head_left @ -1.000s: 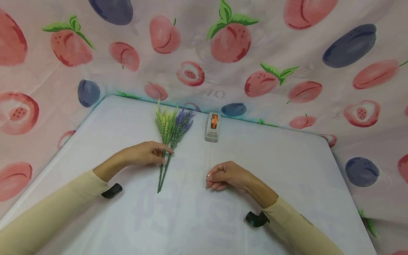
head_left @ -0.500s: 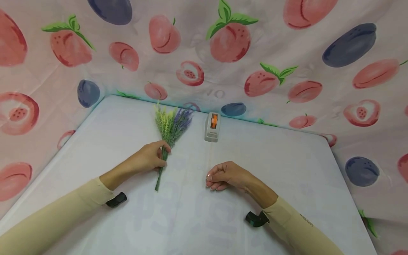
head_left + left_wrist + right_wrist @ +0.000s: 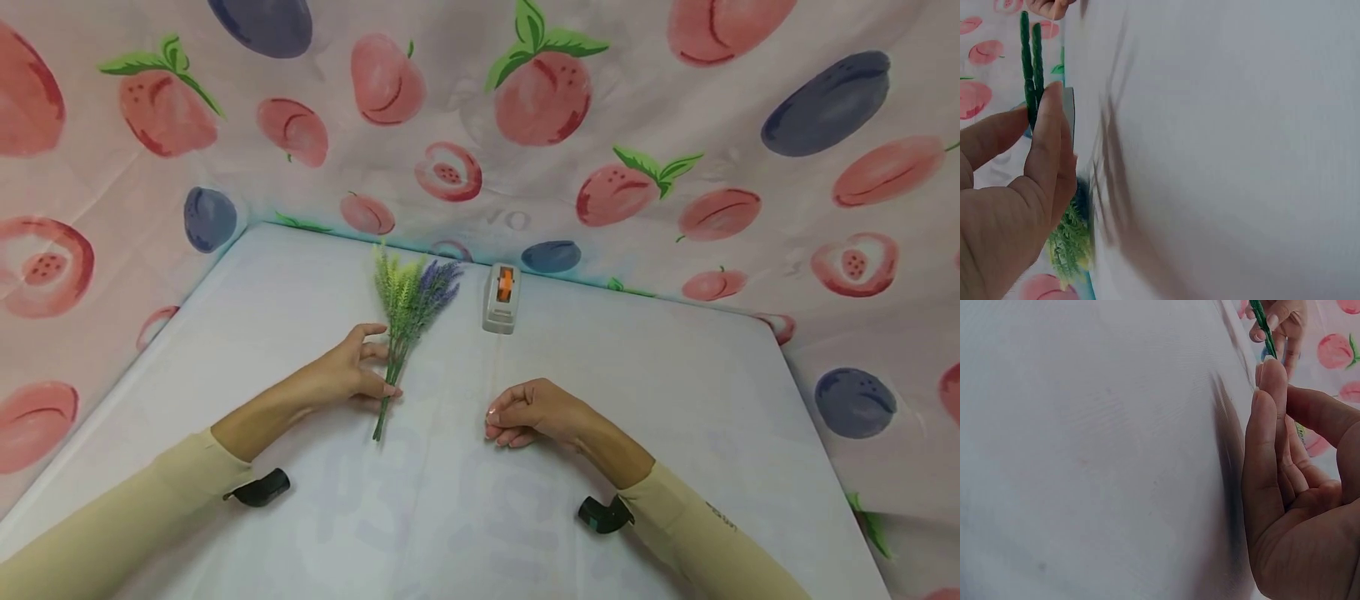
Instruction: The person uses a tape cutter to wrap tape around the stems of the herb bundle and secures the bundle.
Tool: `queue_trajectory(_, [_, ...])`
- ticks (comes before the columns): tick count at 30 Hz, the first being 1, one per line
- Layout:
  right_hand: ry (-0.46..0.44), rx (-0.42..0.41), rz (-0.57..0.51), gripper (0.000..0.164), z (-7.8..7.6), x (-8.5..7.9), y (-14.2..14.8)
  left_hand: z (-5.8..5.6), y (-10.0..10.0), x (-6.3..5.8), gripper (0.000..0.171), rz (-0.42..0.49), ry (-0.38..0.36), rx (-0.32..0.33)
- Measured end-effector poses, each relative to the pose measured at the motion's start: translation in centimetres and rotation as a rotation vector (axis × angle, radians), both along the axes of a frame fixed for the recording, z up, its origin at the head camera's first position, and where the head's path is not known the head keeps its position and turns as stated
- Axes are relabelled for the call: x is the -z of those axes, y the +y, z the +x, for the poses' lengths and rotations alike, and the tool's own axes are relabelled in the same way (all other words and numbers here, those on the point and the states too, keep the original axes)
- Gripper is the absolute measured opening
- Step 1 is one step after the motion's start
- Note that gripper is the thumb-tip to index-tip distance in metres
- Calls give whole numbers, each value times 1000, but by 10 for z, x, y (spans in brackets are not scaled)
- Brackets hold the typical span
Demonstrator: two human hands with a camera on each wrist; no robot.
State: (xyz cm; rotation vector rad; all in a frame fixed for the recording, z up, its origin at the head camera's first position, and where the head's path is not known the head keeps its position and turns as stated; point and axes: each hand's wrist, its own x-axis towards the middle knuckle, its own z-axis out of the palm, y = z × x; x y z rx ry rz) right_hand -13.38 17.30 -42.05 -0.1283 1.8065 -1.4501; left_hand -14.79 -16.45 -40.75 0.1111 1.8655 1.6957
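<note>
Yellow-and-purple flower sprigs on green stems (image 3: 406, 319) sit pinched in the left hand (image 3: 341, 375) over white tabletop (image 3: 637, 367); the right hand (image 3: 534, 413) seemingly pinches clear tape (image 3: 491, 413). Bunching seems underway; next calls for evened stems.

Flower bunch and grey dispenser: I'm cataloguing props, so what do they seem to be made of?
The flower bunch looks like artificial plastic: its stems are evenly dark green, low in sheen, with a moulded, bumpy surface. The blooms are too small to judge. The grey dispenser is probably hard plastic, smooth and perhaps satin, going by its even colour and rounded edges.
</note>
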Motion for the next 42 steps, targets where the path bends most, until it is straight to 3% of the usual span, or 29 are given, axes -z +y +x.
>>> queue_trajectory(7, [8, -1, 7, 21, 0, 2, 0, 3, -1, 4, 79, 81, -9, 36])
queue_trajectory(13, [12, -5, 19, 22, 0, 3, 0, 4, 3, 1, 63, 132, 35, 102])
queue_trajectory(23, [1, 9, 23, 25, 2, 6, -1, 1, 35, -8, 63, 115, 129, 215])
queue_trajectory(30, [-11, 9, 15, 26, 5, 5, -2, -4, 60, -5, 54, 153, 156, 261])
queue_trajectory(42, [35, 23, -4, 29, 14, 6, -2, -9, 90, 1, 46, 81, 238, 327])
